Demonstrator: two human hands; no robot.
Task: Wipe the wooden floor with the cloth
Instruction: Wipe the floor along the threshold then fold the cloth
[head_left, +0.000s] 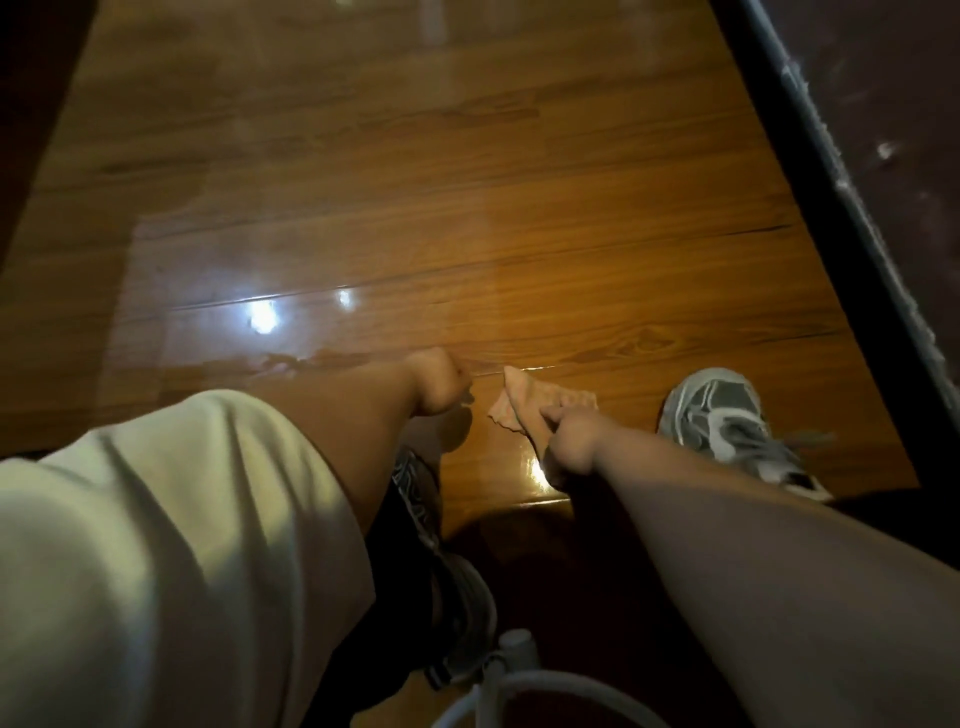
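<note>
Head view: the right hand (563, 441) pinches a small pinkish cloth (540, 402), which lies crumpled on the glossy wooden floor (467, 234) near the centre of the scene. The left hand (439, 382), just left of the cloth, is curled downward, its fingers hidden, so their state cannot be told. A pale sleeve (156, 545) covers the near left corner; a grey shoe (727, 421) stands to the right.

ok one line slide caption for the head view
Right hand holds a cloth on the glossy wooden floor, left hand beside it.
</note>
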